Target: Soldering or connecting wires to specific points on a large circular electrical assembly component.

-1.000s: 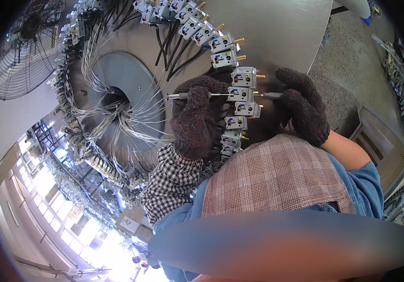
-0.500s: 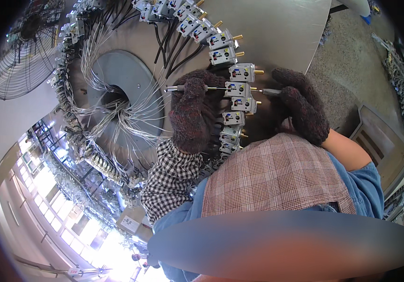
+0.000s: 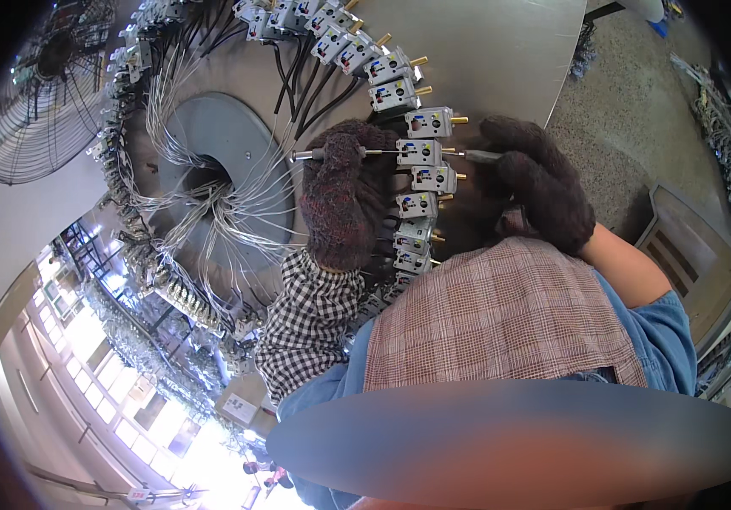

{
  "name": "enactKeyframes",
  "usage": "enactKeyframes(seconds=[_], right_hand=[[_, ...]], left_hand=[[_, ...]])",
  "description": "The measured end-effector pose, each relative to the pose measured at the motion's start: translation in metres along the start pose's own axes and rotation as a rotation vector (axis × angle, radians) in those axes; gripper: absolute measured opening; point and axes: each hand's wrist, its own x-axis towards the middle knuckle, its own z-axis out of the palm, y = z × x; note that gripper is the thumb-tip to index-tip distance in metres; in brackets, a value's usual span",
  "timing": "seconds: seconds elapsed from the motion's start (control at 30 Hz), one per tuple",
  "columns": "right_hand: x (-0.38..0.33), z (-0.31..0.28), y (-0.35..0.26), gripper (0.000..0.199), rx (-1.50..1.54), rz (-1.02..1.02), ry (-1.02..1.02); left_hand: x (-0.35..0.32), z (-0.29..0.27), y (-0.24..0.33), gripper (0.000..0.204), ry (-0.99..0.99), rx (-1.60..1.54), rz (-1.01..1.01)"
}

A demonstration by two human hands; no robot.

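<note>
My left hand (image 3: 338, 204), in a dark knitted glove, is closed around a thin screwdriver (image 3: 307, 155). Its narrow shaft points right and meets the left side of a small metal thermostat-like control unit (image 3: 419, 153). On the unit's other side, my right hand (image 3: 546, 187), gloved alike, is closed on a slim grey-handled tool (image 3: 481, 156). That tool's thin tip reaches the brass stem of the same unit; whether it touches cannot be made out. Similar units (image 3: 433, 178) with brass stems stand in a curved row above and below it.
A round grey disc (image 3: 250, 140) with a central hole and many pale wires lies inside the ring of units on the metal table (image 3: 467, 51). A wire-cage fan (image 3: 38, 127) stands at far left. A wooden chair or stool (image 3: 693, 263) is at right.
The row of units has shifted slightly left and up. Both hands have moved along with it, still holding their tools against the same unit.
</note>
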Motion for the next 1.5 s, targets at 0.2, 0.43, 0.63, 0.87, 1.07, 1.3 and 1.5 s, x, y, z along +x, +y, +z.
enactKeyframes(seconds=[0.2,0.43,0.63,0.87,1.07,1.3,1.5], right_hand=[[0.009,0.0,-0.01,0.04,0.496,0.64,0.104],[-0.002,-0.004,0.013,0.045,-0.156,-0.198,-0.008],[-0.004,-0.006,0.012,0.046,-0.122,-0.064,-0.041],[0.0,-0.002,0.0,0.044,0.135,0.203,0.027],[-0.001,-0.009,0.01,0.044,-0.166,-0.048,-0.036],[0.01,-0.001,-0.02,0.039,0.439,0.637,0.141],[-0.008,-0.004,0.016,0.04,-0.028,-0.041,-0.03]], left_hand=[[0.0,-0.001,-0.003,0.035,0.034,0.01,0.044],[0.0,0.005,0.0,0.032,0.024,0.032,0.025],[-0.002,0.006,0.002,0.033,0.041,0.067,0.027],[-0.005,0.008,0.003,0.036,0.111,0.086,0.021],[-0.003,0.005,0.001,0.037,0.058,0.059,0.019],[-0.004,0.009,0.004,0.037,0.072,0.064,0.006],[-0.003,0.003,0.003,0.035,0.071,0.083,-0.004]])
